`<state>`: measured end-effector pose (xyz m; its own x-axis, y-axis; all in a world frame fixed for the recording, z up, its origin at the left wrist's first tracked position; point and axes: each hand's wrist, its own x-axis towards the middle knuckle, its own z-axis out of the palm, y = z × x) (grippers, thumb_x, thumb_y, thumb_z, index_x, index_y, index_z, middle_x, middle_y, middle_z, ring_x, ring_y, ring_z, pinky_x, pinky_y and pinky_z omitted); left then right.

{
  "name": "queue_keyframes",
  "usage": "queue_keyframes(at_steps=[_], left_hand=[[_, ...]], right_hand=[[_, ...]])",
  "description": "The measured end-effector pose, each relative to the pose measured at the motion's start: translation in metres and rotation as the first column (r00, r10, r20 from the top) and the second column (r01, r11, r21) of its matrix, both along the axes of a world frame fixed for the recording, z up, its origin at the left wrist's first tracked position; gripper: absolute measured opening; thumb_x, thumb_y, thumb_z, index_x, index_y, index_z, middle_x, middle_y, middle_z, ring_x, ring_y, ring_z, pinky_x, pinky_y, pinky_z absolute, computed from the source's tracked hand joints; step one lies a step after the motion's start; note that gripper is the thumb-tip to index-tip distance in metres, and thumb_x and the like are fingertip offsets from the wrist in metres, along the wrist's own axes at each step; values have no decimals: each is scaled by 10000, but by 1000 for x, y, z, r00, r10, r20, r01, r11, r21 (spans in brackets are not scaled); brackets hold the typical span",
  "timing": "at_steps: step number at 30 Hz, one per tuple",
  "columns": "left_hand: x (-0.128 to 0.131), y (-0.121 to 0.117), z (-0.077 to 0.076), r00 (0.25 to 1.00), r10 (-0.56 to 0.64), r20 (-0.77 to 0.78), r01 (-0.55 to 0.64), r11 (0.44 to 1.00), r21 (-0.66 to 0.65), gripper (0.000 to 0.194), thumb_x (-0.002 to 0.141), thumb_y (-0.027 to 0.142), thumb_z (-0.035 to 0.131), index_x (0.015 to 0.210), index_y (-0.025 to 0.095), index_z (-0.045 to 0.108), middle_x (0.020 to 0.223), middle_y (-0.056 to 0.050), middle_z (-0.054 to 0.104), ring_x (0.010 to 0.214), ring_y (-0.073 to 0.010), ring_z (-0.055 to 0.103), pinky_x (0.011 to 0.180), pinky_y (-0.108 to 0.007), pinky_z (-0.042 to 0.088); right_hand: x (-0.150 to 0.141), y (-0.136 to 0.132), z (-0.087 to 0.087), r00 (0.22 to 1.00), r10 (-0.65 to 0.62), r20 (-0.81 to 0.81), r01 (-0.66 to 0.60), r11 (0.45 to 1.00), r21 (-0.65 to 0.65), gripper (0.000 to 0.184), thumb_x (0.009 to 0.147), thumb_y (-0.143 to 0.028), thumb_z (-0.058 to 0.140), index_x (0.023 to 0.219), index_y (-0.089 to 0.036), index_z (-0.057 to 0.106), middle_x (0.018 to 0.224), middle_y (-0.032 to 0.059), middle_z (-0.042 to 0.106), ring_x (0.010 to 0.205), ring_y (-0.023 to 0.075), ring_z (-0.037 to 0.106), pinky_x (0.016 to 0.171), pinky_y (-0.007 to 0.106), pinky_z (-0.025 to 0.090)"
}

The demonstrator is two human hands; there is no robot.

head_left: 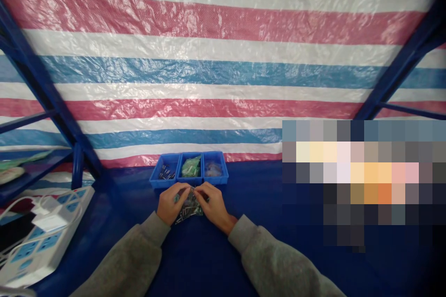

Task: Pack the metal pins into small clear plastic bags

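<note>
Both hands meet in front of three blue bins, pinching the top of a small clear plastic bag [189,210]. Thin metal pieces that look like screws or pins show through the bag. My left hand [171,203] grips its upper left edge between thumb and fingers. On the other side, my right hand [215,205] is closed on the upper right edge. The fingertips nearly touch, and they hide the bag's mouth. Just beyond stand the left bin [153,179] with loose dark metal pieces, the middle bin [190,181] with a green-tinted bag, and the right bin [218,180] with a clear bag.
A blue tabletop [198,260] lies under my arms. On the left is a white power strip [64,241] with a plugged-in white adapter [52,213] and cables. Blue metal frame posts [52,97] and a striped plastic sheet [209,74] enclose the table. The right side is pixelated.
</note>
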<state>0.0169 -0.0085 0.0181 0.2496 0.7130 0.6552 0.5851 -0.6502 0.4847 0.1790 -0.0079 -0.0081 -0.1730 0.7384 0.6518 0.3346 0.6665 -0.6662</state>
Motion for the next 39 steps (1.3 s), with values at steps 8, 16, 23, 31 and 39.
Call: queue_keyframes(at_steps=[8, 16, 23, 31, 39], left_hand=[[-3, 4, -7, 999, 2, 45, 0, 999, -42, 236, 826, 310, 529, 1000, 167, 599, 910, -65, 683, 823, -180, 648, 782, -298, 516], [-4, 6, -12, 984, -91, 153, 119, 976, -185, 373, 857, 287, 477, 1207, 163, 440, 848, -43, 668, 701, -151, 654, 719, -293, 537], [-4, 7, -12, 966, -85, 245, 137, 970, -202, 431, 835, 307, 510, 1222, 155, 398, 794, -50, 651, 670, -169, 643, 673, -305, 536], [2, 1, -8, 959, -85, 271, 160, 950, -268, 428, 835, 293, 508, 1219, 159, 375, 695, 7, 614, 542, -124, 583, 595, -264, 510], [-4, 3, -1, 978, 8, 210, 30, 984, -175, 280, 902, 309, 375, 1015, 150, 577, 891, -70, 636, 777, -158, 613, 676, -266, 497]], right_hand=[[0, -3, 0, 999, -40, -24, 39, 999, -22, 173, 874, -230, 475, 844, -172, 636, 745, 26, 586, 665, 130, 538, 622, 237, 429], [-1, -4, -1, 994, -81, -70, 79, 996, -30, 248, 905, -210, 402, 1054, -185, 600, 845, 46, 603, 753, 145, 562, 705, 261, 453], [-1, -3, -4, 994, -88, -71, 87, 996, -11, 288, 868, -188, 458, 1120, -243, 586, 1046, 69, 547, 892, 162, 565, 726, 261, 488], [-2, 2, -9, 995, -68, -75, 68, 998, 1, 254, 834, -164, 512, 1057, -229, 615, 1000, 55, 546, 714, 121, 564, 665, 250, 483], [-3, 3, -2, 984, -112, -137, 109, 994, -26, 77, 823, -209, 556, 836, -188, 629, 895, 45, 563, 748, 136, 553, 672, 246, 463]])
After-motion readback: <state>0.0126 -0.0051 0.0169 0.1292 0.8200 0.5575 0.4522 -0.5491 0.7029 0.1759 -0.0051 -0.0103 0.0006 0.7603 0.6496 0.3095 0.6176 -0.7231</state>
